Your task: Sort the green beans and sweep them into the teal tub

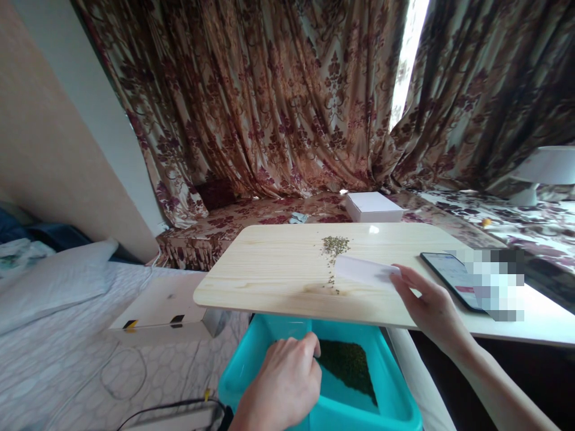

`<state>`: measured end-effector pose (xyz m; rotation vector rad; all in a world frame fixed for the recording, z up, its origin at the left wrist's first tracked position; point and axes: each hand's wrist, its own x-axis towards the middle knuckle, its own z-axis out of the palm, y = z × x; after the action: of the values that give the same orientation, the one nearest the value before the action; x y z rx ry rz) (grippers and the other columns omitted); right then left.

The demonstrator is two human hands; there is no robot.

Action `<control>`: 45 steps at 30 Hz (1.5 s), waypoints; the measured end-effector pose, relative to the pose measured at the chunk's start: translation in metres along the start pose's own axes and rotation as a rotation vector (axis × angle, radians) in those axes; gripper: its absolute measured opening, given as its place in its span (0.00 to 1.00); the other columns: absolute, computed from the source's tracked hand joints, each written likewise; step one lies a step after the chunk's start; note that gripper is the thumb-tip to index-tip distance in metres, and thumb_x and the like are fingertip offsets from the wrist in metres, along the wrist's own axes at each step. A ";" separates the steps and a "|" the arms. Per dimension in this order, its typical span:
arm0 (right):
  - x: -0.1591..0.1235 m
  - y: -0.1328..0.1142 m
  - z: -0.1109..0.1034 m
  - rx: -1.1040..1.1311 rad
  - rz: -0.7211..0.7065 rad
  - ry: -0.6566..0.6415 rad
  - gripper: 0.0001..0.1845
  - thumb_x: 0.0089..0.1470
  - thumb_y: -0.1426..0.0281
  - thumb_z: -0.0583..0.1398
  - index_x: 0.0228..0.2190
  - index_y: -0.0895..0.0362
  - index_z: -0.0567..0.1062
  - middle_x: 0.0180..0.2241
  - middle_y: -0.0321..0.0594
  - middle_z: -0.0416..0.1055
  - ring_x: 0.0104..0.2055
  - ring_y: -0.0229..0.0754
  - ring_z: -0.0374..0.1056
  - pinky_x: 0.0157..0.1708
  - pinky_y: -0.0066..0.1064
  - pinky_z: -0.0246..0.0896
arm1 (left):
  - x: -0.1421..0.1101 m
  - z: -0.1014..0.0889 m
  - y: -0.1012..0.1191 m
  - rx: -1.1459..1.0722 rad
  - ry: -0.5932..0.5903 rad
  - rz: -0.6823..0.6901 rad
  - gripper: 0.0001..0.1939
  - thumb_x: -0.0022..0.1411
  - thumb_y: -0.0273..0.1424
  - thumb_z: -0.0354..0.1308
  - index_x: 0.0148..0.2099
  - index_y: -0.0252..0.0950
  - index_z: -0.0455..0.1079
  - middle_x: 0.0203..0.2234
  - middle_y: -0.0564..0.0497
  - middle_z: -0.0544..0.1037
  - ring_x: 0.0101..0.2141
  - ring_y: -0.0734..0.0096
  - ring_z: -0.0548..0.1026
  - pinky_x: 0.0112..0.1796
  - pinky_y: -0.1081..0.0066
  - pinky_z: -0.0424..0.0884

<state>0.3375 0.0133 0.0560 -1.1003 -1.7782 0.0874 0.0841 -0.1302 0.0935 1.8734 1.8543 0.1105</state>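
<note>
My left hand (pixel 283 383) is below the wooden tabletop (pixel 269 269), curled over the turquoise plastic bin (pixel 395 407) that holds a layer of small green beans (pixel 350 365). Its fingers are closed near the beans; what they hold is hidden. My right hand (pixel 426 305) rests on the tabletop and pinches a white card (pixel 366 270) by its right end. The card's left edge lies against a trail of green beans (pixel 335 248) scattered on the wood.
A phone (pixel 451 276) lies on the table to the right of my hand. A white box (pixel 372 206) sits beyond the table. A flat white case (pixel 166 305) and cables lie on the bed at left. Patterned curtains hang behind.
</note>
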 end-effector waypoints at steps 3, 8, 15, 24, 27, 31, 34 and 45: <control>0.004 -0.001 0.010 -0.024 -0.019 -0.012 0.17 0.62 0.59 0.56 0.41 0.55 0.80 0.34 0.43 0.84 0.34 0.47 0.81 0.33 0.32 0.75 | 0.001 0.000 -0.001 -0.008 0.005 0.007 0.19 0.65 0.28 0.41 0.50 0.41 0.71 0.43 0.45 0.80 0.48 0.56 0.75 0.49 0.62 0.66; 0.007 -0.005 0.017 -0.036 -0.054 -0.085 0.17 0.63 0.61 0.54 0.40 0.55 0.80 0.32 0.42 0.84 0.31 0.45 0.80 0.32 0.29 0.74 | 0.002 0.000 -0.002 -0.008 0.009 0.008 0.19 0.65 0.27 0.41 0.50 0.40 0.71 0.43 0.45 0.79 0.48 0.55 0.75 0.50 0.61 0.66; 0.002 -0.015 0.007 0.006 -0.073 -0.146 0.17 0.63 0.59 0.54 0.39 0.54 0.80 0.34 0.42 0.84 0.32 0.46 0.80 0.34 0.31 0.75 | 0.000 0.002 -0.003 0.001 -0.005 -0.004 0.19 0.66 0.28 0.41 0.50 0.40 0.70 0.43 0.45 0.79 0.48 0.56 0.74 0.50 0.61 0.65; -0.018 0.001 -0.006 0.068 -0.009 -0.076 0.17 0.62 0.57 0.57 0.40 0.55 0.80 0.35 0.43 0.83 0.36 0.47 0.80 0.29 0.28 0.75 | 0.001 -0.001 -0.001 -0.019 -0.013 -0.011 0.18 0.66 0.28 0.40 0.50 0.40 0.70 0.43 0.45 0.79 0.49 0.55 0.74 0.50 0.61 0.65; -0.023 0.002 -0.008 0.077 -0.006 -0.064 0.17 0.63 0.56 0.57 0.39 0.54 0.80 0.33 0.43 0.83 0.35 0.47 0.80 0.26 0.26 0.75 | 0.002 -0.001 -0.001 -0.021 -0.016 -0.011 0.18 0.65 0.28 0.41 0.50 0.40 0.70 0.43 0.45 0.79 0.48 0.55 0.74 0.50 0.61 0.65; -0.027 -0.002 -0.010 0.103 -0.066 -0.042 0.16 0.63 0.57 0.58 0.38 0.54 0.79 0.33 0.43 0.84 0.32 0.44 0.80 0.25 0.23 0.74 | 0.001 -0.002 -0.001 -0.025 -0.019 -0.014 0.18 0.65 0.28 0.41 0.50 0.40 0.70 0.43 0.45 0.79 0.48 0.56 0.74 0.49 0.62 0.65; -0.031 -0.008 -0.013 0.127 -0.117 -0.034 0.14 0.63 0.59 0.58 0.37 0.55 0.79 0.32 0.42 0.84 0.31 0.42 0.80 0.29 0.22 0.75 | 0.001 -0.003 -0.001 -0.027 -0.018 -0.016 0.19 0.65 0.28 0.41 0.50 0.41 0.70 0.43 0.45 0.79 0.48 0.56 0.74 0.49 0.63 0.65; -0.029 -0.024 -0.020 0.161 -0.129 -0.001 0.12 0.62 0.61 0.60 0.37 0.54 0.80 0.31 0.39 0.84 0.28 0.40 0.80 0.28 0.20 0.74 | 0.002 -0.001 -0.003 -0.015 -0.004 -0.016 0.20 0.64 0.28 0.41 0.50 0.40 0.71 0.44 0.44 0.79 0.49 0.54 0.74 0.50 0.61 0.66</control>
<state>0.3401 -0.0291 0.0583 -0.8694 -1.8051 0.1506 0.0808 -0.1284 0.0931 1.8471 1.8604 0.1149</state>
